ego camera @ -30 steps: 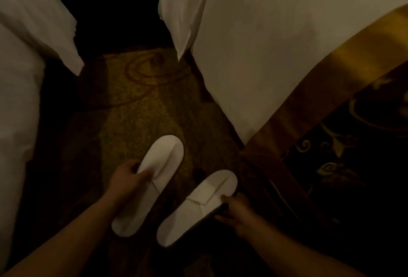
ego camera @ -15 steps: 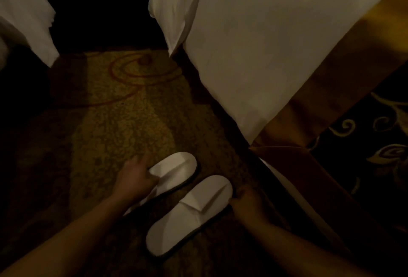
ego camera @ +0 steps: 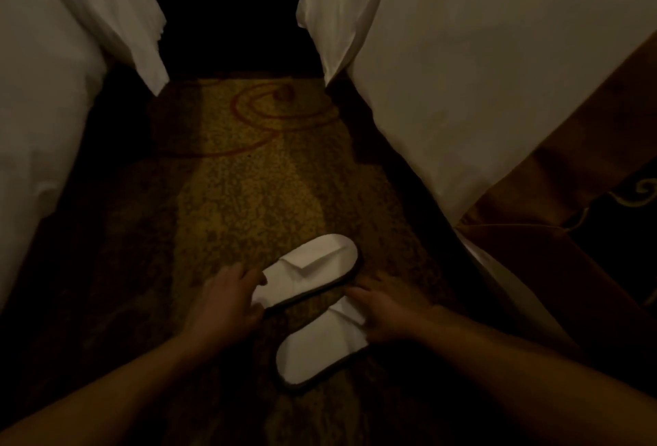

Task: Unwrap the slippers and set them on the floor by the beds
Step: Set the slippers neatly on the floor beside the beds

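Two flat white slippers with dark sole edges lie on the patterned carpet between two beds. The far slipper points up and to the right; my left hand grips its heel end. The near slipper lies just below it, heel toward me. Over its toe part rests my right hand, fingers holding its upper edge, so the toe is hidden. No wrapping is visible.
A white-sheeted bed with a brown-gold runner stands on the right. Another white bed stands on the left. The gold carpet with a red swirl runs between them. The far end of the aisle is dark.
Both slippers have been turned and shifted right, closer together. My right hand moved from beside the near slipper onto its toe. The camera view swung left, showing the left bed again.
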